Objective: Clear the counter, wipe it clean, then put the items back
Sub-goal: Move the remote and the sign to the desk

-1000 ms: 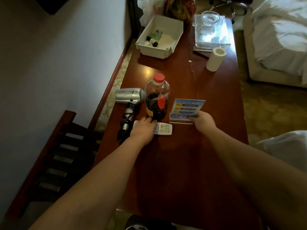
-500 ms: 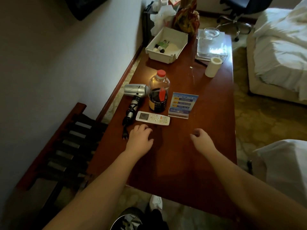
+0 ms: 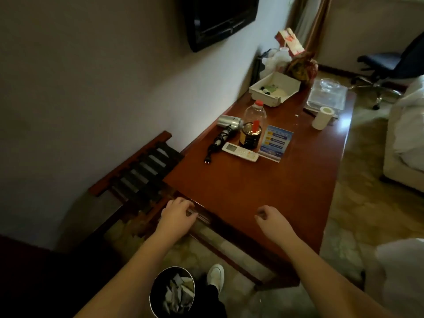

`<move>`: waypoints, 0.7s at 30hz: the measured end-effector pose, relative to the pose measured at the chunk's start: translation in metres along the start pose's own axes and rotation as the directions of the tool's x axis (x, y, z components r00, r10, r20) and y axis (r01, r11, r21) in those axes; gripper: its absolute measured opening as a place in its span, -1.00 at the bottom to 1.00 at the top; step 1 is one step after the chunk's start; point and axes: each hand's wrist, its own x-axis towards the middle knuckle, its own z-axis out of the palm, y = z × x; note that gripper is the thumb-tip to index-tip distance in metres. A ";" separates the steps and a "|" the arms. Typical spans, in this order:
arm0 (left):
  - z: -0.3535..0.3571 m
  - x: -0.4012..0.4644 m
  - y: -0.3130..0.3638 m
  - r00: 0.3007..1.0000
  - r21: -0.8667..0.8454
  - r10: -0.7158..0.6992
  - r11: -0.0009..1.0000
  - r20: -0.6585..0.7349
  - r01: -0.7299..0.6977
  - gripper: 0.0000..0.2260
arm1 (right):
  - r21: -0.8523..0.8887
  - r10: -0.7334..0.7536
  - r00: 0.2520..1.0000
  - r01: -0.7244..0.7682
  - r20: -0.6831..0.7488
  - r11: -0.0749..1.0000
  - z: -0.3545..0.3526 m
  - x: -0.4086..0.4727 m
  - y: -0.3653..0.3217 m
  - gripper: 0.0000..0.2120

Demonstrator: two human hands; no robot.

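On the long red-brown wooden counter (image 3: 252,191) lie a silver hair dryer (image 3: 229,122) with its black cord, a bottle (image 3: 252,127) with a red cap and dark liquid, a white remote (image 3: 239,151) and a blue card in a clear stand (image 3: 275,142). Farther back stand a white tray (image 3: 274,88) of small toiletries, a clear glass tray (image 3: 327,95) and a white paper roll (image 3: 322,118). My left hand (image 3: 177,216) hovers at the counter's near left corner, fingers loosely curled and holding nothing. My right hand (image 3: 270,222) hangs over the near edge, also loosely curled and holding nothing.
A wooden luggage rack (image 3: 142,175) stands left of the counter against the wall. A bin (image 3: 172,292) with paper scraps sits on the floor by my shoe (image 3: 215,275). A wall TV (image 3: 218,17) hangs above. Bags (image 3: 300,65) crowd the far end. A bed (image 3: 406,138) and office chair (image 3: 390,65) lie right.
Both hands let go of the remote and card stand and drew back to the counter's near edge. The view has pulled away and up from the items.
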 end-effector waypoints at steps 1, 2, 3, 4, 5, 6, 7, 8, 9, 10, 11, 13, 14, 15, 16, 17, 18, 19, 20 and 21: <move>-0.003 -0.016 -0.008 0.999 -0.012 -0.036 0.999 -0.001 0.036 -0.67 | -0.020 -0.018 1.000 0.019 0.022 1.000 0.005 -0.009 -0.004 -0.66; -0.006 -0.031 -0.015 0.997 -0.027 -0.072 0.997 0.001 0.072 -0.68 | -0.044 -0.037 0.998 0.039 0.041 0.998 0.010 -0.018 -0.010 -0.66; -0.010 -0.045 -0.022 0.994 -0.050 -0.108 0.993 0.000 0.108 -0.68 | -0.069 -0.057 0.997 0.061 0.058 0.996 0.015 -0.026 -0.017 -0.66; -0.014 -0.059 -0.030 0.990 -0.081 -0.142 0.987 -0.007 0.141 -0.69 | -0.094 -0.079 0.994 0.086 0.074 0.992 0.020 -0.034 -0.024 -0.66; -0.018 -0.073 -0.038 0.984 -0.117 -0.176 0.978 -0.014 0.173 -0.70 | -0.118 -0.108 0.990 0.118 0.090 0.986 0.026 -0.040 -0.032 -0.67; -0.024 -0.087 -0.045 0.977 -0.160 -0.210 0.966 -0.024 0.203 -0.70 | -0.141 -0.140 0.984 0.155 0.112 0.978 0.033 -0.045 -0.040 -0.68; -0.028 -0.100 -0.053 0.969 -0.204 -0.244 0.951 -0.028 0.233 -0.71 | -0.157 -0.172 0.976 0.192 0.135 0.969 0.041 -0.050 -0.049 -0.68; -0.033 -0.112 -0.061 0.961 -0.245 -0.275 0.934 -0.035 0.258 -0.72 | -0.169 -0.202 0.967 0.228 0.157 0.959 0.048 -0.054 -0.057 -0.69; -0.038 -0.125 -0.069 0.952 -0.280 -0.304 0.918 -0.043 0.281 -0.73 | -0.178 -0.234 0.955 0.266 0.181 0.947 0.056 -0.059 -0.067 -0.68; -0.043 -0.137 -0.077 0.942 -0.308 -0.331 0.903 -0.056 0.299 -0.75 | -0.183 -0.261 0.943 0.299 0.207 0.937 0.064 -0.063 -0.077 -0.67; -0.048 -0.149 -0.084 0.930 -0.337 -0.360 0.886 -0.071 0.318 -0.77 | -0.184 -0.292 0.927 0.338 0.236 0.923 0.072 -0.067 -0.087 -0.67; -0.060 -0.174 -0.099 0.902 -0.390 -0.419 0.851 -0.104 0.350 -0.80 | -0.197 -0.356 0.885 0.422 0.299 0.885 0.088 -0.078 -0.112 -0.67; -0.065 -0.186 -0.106 0.886 -0.407 -0.446 0.838 -0.129 0.362 -0.80 | -0.202 -0.385 0.862 0.463 0.331 0.863 0.096 -0.084 -0.126 -0.67; -0.071 -0.199 -0.114 0.866 -0.423 -0.475 0.825 -0.155 0.376 -0.80 | -0.202 -0.413 0.836 0.503 0.362 0.840 0.105 -0.090 -0.140 -0.67; -0.077 -0.213 -0.122 0.844 -0.442 -0.505 0.808 -0.181 0.389 -0.81 | -0.201 -0.432 0.811 0.535 0.394 0.821 0.115 -0.096 -0.154 -0.67; -0.083 -0.227 -0.130 0.819 -0.465 -0.537 0.789 -0.204 0.401 -0.81 | -0.196 -0.453 0.785 0.567 0.421 0.800 0.124 -0.103 -0.169 -0.67; -0.088 -0.242 -0.140 0.792 -0.486 -0.566 0.771 -0.229 0.411 -0.81 | -0.188 -0.474 0.760 0.597 0.444 0.780 0.134 -0.111 -0.184 -0.67; -0.093 -0.258 -0.149 0.764 -0.505 -0.594 0.754 -0.251 0.420 -0.80 | -0.179 -0.499 0.733 0.628 0.462 0.758 0.145 -0.120 -0.199 -0.67; -0.098 -0.273 -0.159 0.737 -0.521 -0.619 0.739 -0.272 0.428 -0.80 | -0.168 -0.524 0.707 0.657 0.475 0.734 0.156 -0.129 -0.214 -0.68; -0.102 -0.289 -0.170 0.710 -0.537 -0.641 0.723 -0.290 0.434 -0.79 | -0.158 -0.553 0.680 0.688 0.482 0.708 0.167 -0.138 -0.229 -0.69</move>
